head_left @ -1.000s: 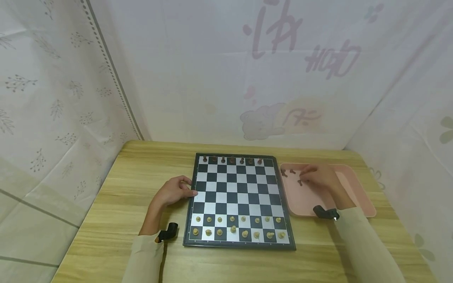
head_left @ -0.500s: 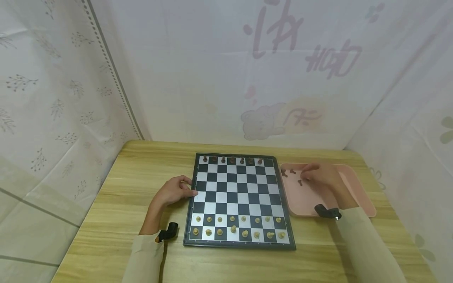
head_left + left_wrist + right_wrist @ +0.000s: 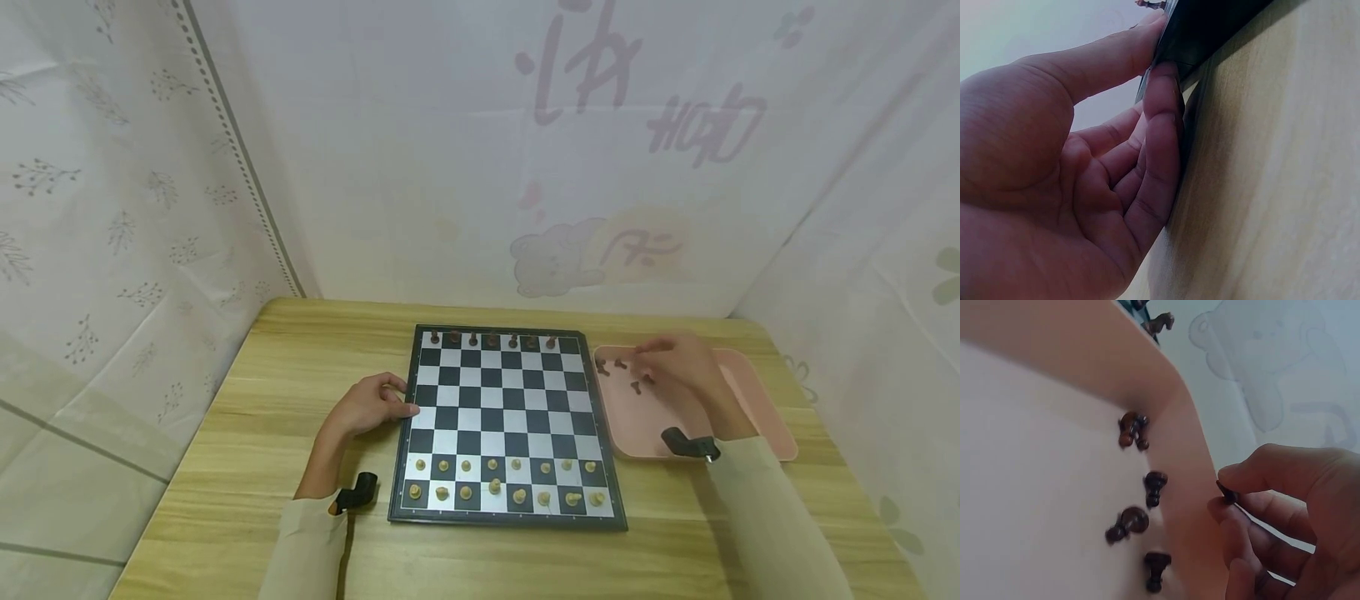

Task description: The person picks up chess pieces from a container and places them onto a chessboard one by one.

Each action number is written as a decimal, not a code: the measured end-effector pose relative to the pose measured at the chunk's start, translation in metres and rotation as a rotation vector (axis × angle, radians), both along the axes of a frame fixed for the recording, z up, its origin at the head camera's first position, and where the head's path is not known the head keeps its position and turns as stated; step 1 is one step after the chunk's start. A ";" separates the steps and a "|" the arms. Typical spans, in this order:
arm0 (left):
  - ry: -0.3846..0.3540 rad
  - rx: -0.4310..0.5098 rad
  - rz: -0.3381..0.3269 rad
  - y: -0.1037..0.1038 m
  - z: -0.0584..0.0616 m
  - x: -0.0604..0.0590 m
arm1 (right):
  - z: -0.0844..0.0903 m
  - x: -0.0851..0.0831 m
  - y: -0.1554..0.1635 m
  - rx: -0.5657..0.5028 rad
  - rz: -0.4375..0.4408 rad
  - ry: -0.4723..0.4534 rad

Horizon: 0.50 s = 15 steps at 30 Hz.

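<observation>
The chessboard point(image 3: 491, 400) lies on the wooden table. My left hand point(image 3: 369, 406) grips its left edge, thumb on top and fingers against the side and underside, as the left wrist view shows. Over the pink tray point(image 3: 645, 429), my right hand point(image 3: 682, 367) pinches a small dark chess piece point(image 3: 1227, 492) between thumb and fingertips; its kind is mostly hidden. Below that hand, dark pawns point(image 3: 1156, 570) and other dark pieces lie on the tray floor. Several dark pieces point(image 3: 492, 339) stand along the board's far row. Cream pieces point(image 3: 519, 495) fill the two near rows.
The tray stands close against the board's right side, its raised wall point(image 3: 1191, 450) next to my right fingers. A printed cloth point(image 3: 450, 167) hangs behind the table point(image 3: 300, 350). Black wrist cameras point(image 3: 358, 492) sit on both wrists.
My right hand has risen slightly from the tray floor, bringing a dark piece up and uncovering another below it. The left hand and the board have stayed put.
</observation>
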<state>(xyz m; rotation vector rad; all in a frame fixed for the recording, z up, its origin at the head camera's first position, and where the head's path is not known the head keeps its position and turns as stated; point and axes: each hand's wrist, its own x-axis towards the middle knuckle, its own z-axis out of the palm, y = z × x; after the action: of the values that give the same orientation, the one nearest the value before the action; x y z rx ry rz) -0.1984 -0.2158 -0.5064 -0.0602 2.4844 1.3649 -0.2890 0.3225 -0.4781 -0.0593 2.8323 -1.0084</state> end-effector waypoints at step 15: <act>-0.006 0.009 0.000 -0.001 -0.001 0.000 | 0.008 -0.004 -0.037 -0.161 -0.036 -0.043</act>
<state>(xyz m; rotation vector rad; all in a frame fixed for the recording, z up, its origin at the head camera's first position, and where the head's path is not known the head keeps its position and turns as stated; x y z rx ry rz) -0.1985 -0.2173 -0.5073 -0.0622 2.4732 1.3742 -0.2934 0.2851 -0.4706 -0.0034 2.7178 -1.2285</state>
